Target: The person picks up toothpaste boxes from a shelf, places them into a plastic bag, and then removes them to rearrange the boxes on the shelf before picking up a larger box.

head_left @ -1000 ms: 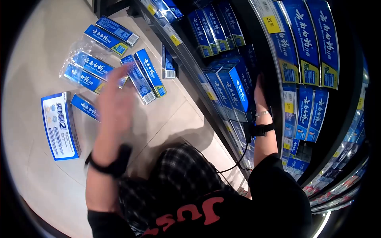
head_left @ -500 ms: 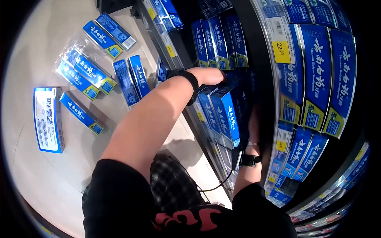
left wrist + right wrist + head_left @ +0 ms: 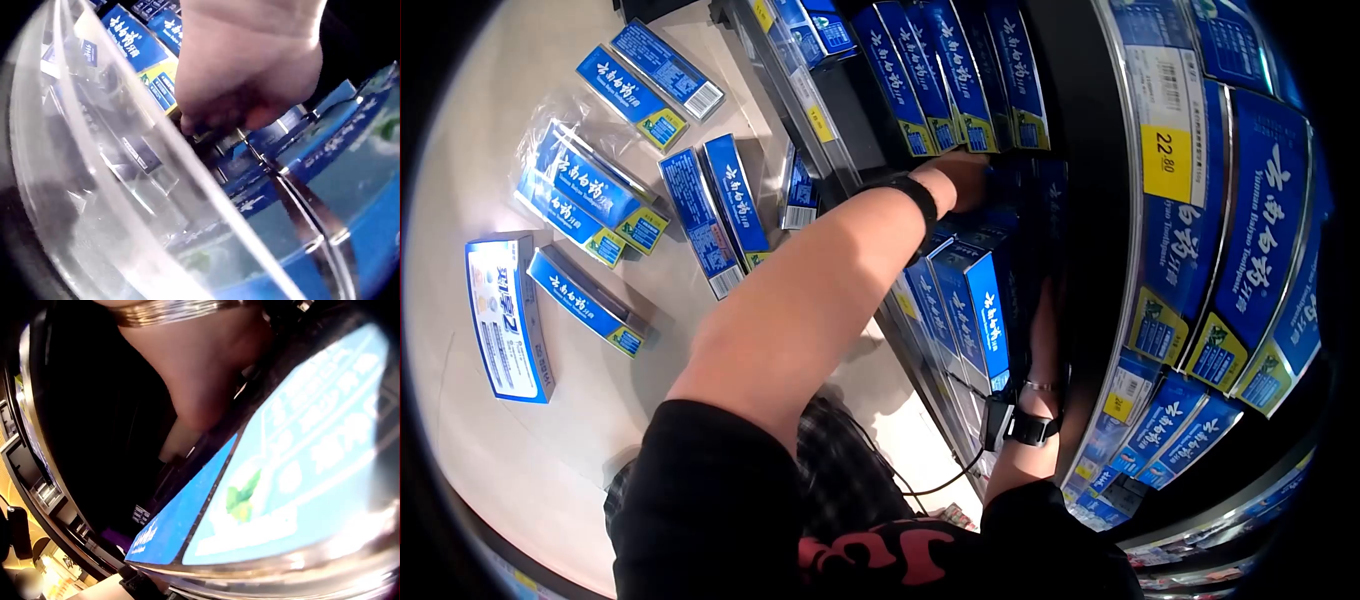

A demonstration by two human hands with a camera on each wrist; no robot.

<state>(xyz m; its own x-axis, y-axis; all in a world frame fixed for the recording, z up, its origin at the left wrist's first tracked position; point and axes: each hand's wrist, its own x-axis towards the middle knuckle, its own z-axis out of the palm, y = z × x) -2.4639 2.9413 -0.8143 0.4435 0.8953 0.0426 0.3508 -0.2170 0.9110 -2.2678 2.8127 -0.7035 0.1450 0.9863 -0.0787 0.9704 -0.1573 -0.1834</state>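
Toothpaste boxes (image 3: 990, 310) everywhere, blue with white lettering, spread over the pale floor (image 3: 600, 420) and packed into the dark shelf (image 3: 837, 165) behind its front edge! Left arm reaches over that edge, and the left hand (image 3: 247, 69) is right in among them, between the row of upright boxes and the nearer stack, fingers curled; whether they grip a box, I cannot tell. Right hand (image 3: 200, 369) sits in shadow beside the nearer stack, fingers lost in the dark, so no telling whether it holds anything. Down to the white-and-blue carton (image 3: 505, 320), on the floor well apart from the shelf's edge; clear plastic wrap (image 3: 540, 135) by two boxes; a yellow price label (image 3: 816, 123) on the front edge; a shiny bracelet (image 3: 175, 311) at the right wrist.
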